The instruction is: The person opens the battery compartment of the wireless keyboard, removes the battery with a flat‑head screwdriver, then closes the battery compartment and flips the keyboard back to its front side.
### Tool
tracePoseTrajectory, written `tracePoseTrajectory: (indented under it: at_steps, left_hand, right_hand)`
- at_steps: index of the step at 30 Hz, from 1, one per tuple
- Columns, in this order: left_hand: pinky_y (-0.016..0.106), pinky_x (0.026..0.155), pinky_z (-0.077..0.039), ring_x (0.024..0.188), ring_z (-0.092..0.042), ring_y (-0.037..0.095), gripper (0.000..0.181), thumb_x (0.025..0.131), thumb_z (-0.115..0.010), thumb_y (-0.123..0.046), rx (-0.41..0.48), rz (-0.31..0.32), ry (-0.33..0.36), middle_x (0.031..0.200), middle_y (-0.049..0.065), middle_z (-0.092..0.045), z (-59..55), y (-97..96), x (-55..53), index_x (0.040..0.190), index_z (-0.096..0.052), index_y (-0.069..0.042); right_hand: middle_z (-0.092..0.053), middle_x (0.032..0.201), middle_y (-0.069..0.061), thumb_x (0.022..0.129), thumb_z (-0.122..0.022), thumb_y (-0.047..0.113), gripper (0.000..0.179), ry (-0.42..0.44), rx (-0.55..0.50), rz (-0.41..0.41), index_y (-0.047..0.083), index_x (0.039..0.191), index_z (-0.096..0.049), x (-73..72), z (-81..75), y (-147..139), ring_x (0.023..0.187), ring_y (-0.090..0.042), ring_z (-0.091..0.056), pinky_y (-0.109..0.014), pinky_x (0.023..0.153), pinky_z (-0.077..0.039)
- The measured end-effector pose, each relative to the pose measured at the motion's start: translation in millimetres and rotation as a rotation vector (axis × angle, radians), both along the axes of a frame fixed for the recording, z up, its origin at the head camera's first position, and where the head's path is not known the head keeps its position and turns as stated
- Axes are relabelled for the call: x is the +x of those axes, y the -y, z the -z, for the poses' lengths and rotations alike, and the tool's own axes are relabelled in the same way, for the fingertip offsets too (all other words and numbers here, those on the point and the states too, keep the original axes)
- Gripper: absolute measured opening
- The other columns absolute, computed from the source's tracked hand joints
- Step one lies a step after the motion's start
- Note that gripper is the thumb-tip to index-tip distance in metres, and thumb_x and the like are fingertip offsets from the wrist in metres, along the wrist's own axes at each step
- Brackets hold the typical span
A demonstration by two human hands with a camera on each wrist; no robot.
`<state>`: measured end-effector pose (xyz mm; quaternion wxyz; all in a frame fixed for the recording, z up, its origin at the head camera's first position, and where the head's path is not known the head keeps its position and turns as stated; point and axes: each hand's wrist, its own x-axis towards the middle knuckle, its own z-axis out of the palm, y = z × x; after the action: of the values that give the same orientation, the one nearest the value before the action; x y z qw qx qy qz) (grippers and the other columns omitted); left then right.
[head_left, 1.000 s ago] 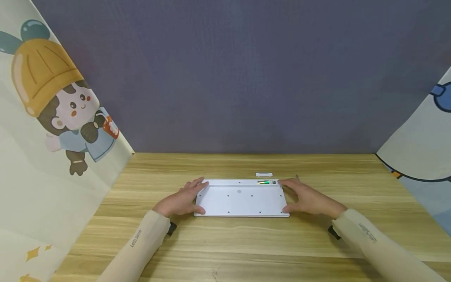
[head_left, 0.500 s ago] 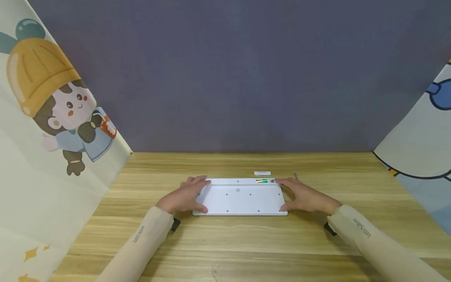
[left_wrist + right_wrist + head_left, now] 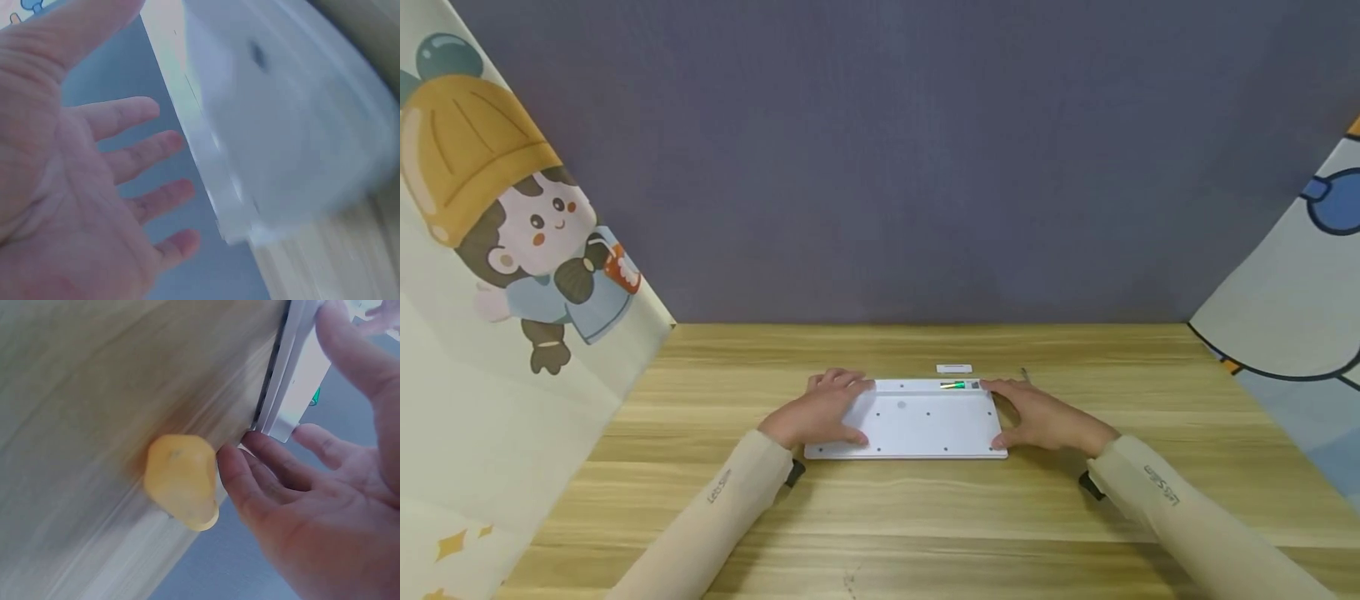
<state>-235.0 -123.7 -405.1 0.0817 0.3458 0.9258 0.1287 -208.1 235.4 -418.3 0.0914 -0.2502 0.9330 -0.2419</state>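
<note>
A white keyboard (image 3: 917, 429) lies face down on the wooden table, small dark screw points dotting its back. In the slot along its far edge shows a shiny green strip (image 3: 953, 385) beside a small printed label. My left hand (image 3: 820, 412) is over the keyboard's left part, thumb and fingers spread; in the left wrist view its fingers are extended with nothing between them. My right hand (image 3: 1041, 417) holds the keyboard's right end, thumb at the near corner and index finger at the far one. A small white cover (image 3: 953, 368) lies just behind the keyboard.
Beside my right fingers, a yellow, rounded object like a tool handle (image 3: 181, 478) rests on the table (image 3: 925, 525). A thin metal shaft (image 3: 1025, 375) pokes out behind the right hand. A dark grey panel (image 3: 925, 167) stands along the back, with printed cloth at both sides.
My left hand has moved rightward from the keyboard's left end to farther over its back. The right hand stays at the right end. The whole view has shifted slightly.
</note>
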Motion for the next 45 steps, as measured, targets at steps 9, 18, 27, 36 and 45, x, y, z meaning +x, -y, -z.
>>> tracePoseTrajectory:
  at_steps: [9, 18, 27, 36, 45]
  left_hand:
    - [0.048, 0.109, -0.019, 0.133, -0.029, 0.026, 0.078, 0.080, -0.075, -0.039, -0.001, 0.095, -0.003, 0.144, 0.006, -0.039, -5.9, -46.0, -5.9, 0.143, -0.041, -0.008]
    - [0.038, 0.111, -0.020, 0.133, -0.031, 0.023, 0.068, 0.085, -0.070, -0.037, 0.008, 0.163, 0.011, 0.139, 0.002, -0.043, -1.9, -82.2, -18.2, 0.143, -0.043, -0.014]
    - [0.030, 0.101, -0.036, 0.121, -0.043, 0.016, 0.056, 0.089, -0.068, -0.028, 0.014, 0.184, 0.009, 0.130, 0.002, -0.049, 3.4, -114.5, -32.2, 0.140, -0.048, -0.016]
    - [0.027, 0.096, -0.039, 0.117, -0.047, 0.014, 0.040, 0.091, -0.065, -0.014, 0.022, 0.149, 0.024, 0.128, -0.001, -0.053, 1.7, -131.5, -37.5, 0.130, -0.059, -0.020]
    - [0.019, 0.073, -0.043, 0.086, -0.052, 0.007, 0.028, 0.089, -0.063, -0.006, 0.043, 0.156, 0.006, 0.105, -0.002, -0.058, 4.8, -142.2, -46.5, 0.113, -0.066, -0.020]
  right_hand:
    - [-0.038, 0.142, -0.023, 0.070, -0.082, 0.035, 0.095, 0.038, 0.027, 0.049, -0.001, 0.144, -0.034, 0.3, -1.4, 3, 0.131, -0.045, -0.027, -0.058, 0.103, -0.025]
    - [-0.037, 0.143, -0.024, 0.071, -0.082, 0.034, 0.093, 0.058, 0.033, 0.057, 0.000, 0.144, -0.035, 1.2, -4.4, 5, 0.130, -0.045, -0.030, -0.058, 0.101, -0.028]
    - [-0.037, 0.143, -0.022, 0.072, -0.081, 0.035, 0.092, 0.060, 0.052, 0.062, 0.001, 0.144, -0.034, -0.8, -2.1, 5, 0.130, -0.042, -0.032, -0.057, 0.102, -0.029]
    - [-0.038, 0.142, -0.022, 0.072, -0.082, 0.032, 0.091, 0.057, 0.047, 0.065, 0.000, 0.143, -0.035, -1.8, -4.0, 7, 0.130, -0.041, -0.033, -0.056, 0.102, -0.030]
    - [-0.039, 0.141, -0.024, 0.071, -0.082, 0.034, 0.092, 0.064, 0.058, 0.081, 0.000, 0.143, -0.036, -3.0, -3.9, 5, 0.129, -0.042, -0.035, -0.056, 0.101, -0.031]
